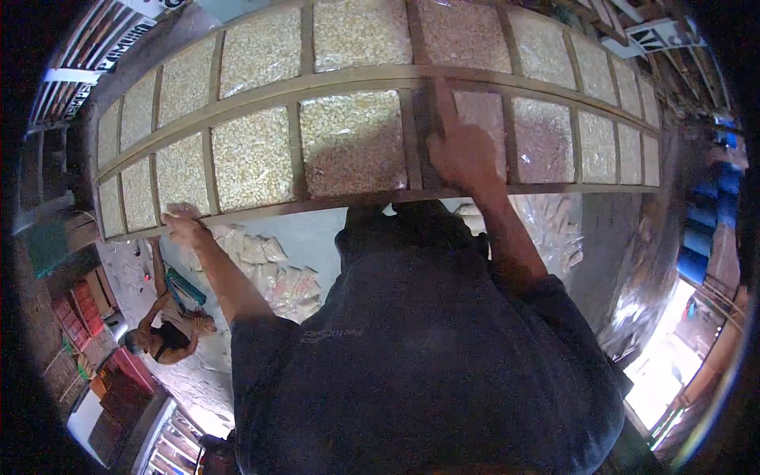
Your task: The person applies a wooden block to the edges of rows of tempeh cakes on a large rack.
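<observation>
A long wooden frame (356, 76) stretches across the view, its two rows of compartments holding flat, clear plastic packs of pale beans or grains (252, 157). At the near edge on the left, my left hand (185, 224) touches the frame's rail; its fingers are blurred and I cannot tell how firmly they grip. My right hand (466, 151) is over the near row, right of the middle, with the index finger stretched toward the central rail and the other fingers curled. It is over a narrow compartment and the shaded pack beside it; what lies under the palm is hidden.
Filled clear bags (288, 285) lie in piles on the floor below the frame. Another person (166, 341) sits on the floor at the lower left, near a teal object (185, 288). Red boxes (86, 309) stand at the far left, blue items (703, 219) at the right.
</observation>
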Action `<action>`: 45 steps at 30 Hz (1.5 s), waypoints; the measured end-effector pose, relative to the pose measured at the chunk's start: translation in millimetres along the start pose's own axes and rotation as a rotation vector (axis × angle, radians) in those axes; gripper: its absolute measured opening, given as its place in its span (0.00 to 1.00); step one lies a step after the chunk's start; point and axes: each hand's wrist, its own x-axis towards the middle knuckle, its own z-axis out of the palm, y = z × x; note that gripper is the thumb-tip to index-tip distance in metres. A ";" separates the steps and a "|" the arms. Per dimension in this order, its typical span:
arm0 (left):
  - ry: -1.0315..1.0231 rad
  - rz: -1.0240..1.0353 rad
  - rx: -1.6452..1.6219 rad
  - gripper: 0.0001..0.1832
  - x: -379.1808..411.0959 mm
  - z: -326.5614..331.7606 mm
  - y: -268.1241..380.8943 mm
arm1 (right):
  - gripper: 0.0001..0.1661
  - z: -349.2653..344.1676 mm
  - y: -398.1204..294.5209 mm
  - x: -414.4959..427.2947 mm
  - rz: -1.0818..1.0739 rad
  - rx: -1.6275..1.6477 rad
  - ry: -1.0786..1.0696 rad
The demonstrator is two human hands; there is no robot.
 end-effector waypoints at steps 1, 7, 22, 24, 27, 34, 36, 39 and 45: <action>0.044 0.020 0.115 0.30 -23.8 23.9 11.2 | 0.51 0.6 3.1 0.6 0.028 0.006 0.004; 0.016 0.012 -0.212 0.30 -37.8 35.1 25.4 | 0.48 -7.9 -0.8 0.6 0.040 0.026 0.000; -0.137 0.564 0.500 0.25 30.7 -18.9 -23.4 | 0.54 -44.4 86.6 -2.8 -0.048 -0.110 0.114; -0.120 0.592 0.580 0.23 29.5 -18.8 -22.4 | 0.49 -69.4 83.0 -2.5 -0.093 -0.135 0.070; -0.091 0.684 0.757 0.21 30.8 -19.2 -23.4 | 0.40 -72.9 102.2 15.6 -0.392 -0.152 0.119; 0.340 1.558 1.976 0.22 45.9 -52.9 -33.4 | 0.30 -33.2 121.5 77.4 -0.818 -0.214 0.066; 0.209 1.265 1.659 0.32 29.2 -71.4 -30.8 | 0.30 -26.8 110.5 89.0 -0.859 -0.212 0.054; 0.056 0.442 1.077 0.39 -59.2 13.8 -22.0 | 0.30 -35.9 108.2 88.6 -0.824 -0.191 0.060; 0.105 0.427 0.946 0.47 -100.1 17.4 19.6 | 0.31 -31.4 115.1 89.5 -0.858 -0.064 0.065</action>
